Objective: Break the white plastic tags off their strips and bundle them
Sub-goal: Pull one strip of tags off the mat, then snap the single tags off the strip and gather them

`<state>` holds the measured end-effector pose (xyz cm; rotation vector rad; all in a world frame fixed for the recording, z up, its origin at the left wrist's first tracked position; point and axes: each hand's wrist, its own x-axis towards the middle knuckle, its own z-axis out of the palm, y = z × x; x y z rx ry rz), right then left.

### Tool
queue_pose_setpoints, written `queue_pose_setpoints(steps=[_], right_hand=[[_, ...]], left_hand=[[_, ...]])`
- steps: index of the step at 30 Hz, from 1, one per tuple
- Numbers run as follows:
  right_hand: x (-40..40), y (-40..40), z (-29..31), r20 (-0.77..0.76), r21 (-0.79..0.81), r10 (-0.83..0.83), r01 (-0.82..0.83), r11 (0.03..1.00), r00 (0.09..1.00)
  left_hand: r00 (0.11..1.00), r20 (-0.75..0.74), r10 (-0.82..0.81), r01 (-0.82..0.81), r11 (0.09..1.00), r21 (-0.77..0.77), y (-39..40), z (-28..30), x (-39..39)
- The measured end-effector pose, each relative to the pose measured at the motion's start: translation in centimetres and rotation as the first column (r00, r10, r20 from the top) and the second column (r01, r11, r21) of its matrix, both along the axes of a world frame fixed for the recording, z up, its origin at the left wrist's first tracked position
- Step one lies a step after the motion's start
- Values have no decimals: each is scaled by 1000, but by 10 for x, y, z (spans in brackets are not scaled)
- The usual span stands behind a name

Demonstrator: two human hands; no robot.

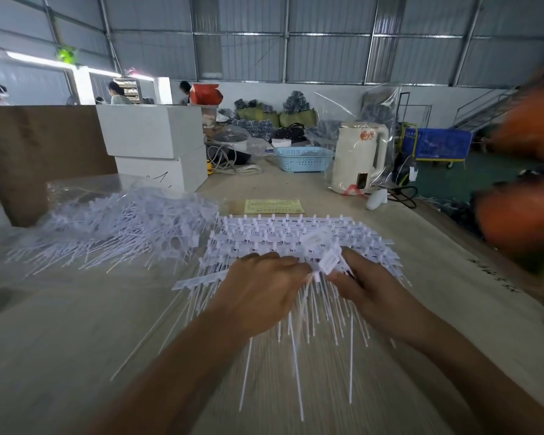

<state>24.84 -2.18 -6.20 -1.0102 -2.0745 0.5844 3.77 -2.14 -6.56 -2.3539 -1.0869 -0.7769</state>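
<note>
**Two hands at the stack of tag strips**

The left hand (261,287) and the right hand (363,282) meet over the near edge of the stack of white tag strips (299,237) on the table (76,324). Both pinch one white tag (328,262) between their fingertips. Left of them lies a loose pile of tags (117,227). Farther back are a yellow paper (274,206), a blue basket (302,158) and a white kettle (357,155).

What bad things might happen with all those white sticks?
1. Both hands, left and right, pinch tags over stacked strips; a tug might drag the stack crooked.
2. The long tails fan out and may tangle.
3. The loose pile lies close, so broken-off tags could mix in unbundled.
</note>
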Motion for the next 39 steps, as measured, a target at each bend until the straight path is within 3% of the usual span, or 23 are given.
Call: queue_pose_setpoints(steps=[3,7,15,28,35,38,39], right_hand=[[3,0,-1,-70,-18,9,-10,1000,997],[-3,-1,-3,-186,-148,-55,27,989,981],[-9,-3,-8,-370,-411,-23,-142,901,929],[-12,2,-11,-488,-554,-61,-255,792,871],[-15,-4,-11,-602,-584,-46,-400,706,797],[-13,-6,-9,-573,-610,-25,-405,681,819],[-13,-6,-8,-522,-594,-6,-358,720,853]], left_hand=[[999,44,-24,27,997,-68,0,2,1],[995,103,-9,14,999,-48,0,5,-1],[987,152,49,-53,998,26,-5,10,-3],[972,203,118,-137,987,83,-3,10,-9],[969,200,147,-163,984,67,-2,10,-10],[972,181,153,-164,985,53,0,8,-12],[972,179,150,-159,987,36,1,8,-12]])
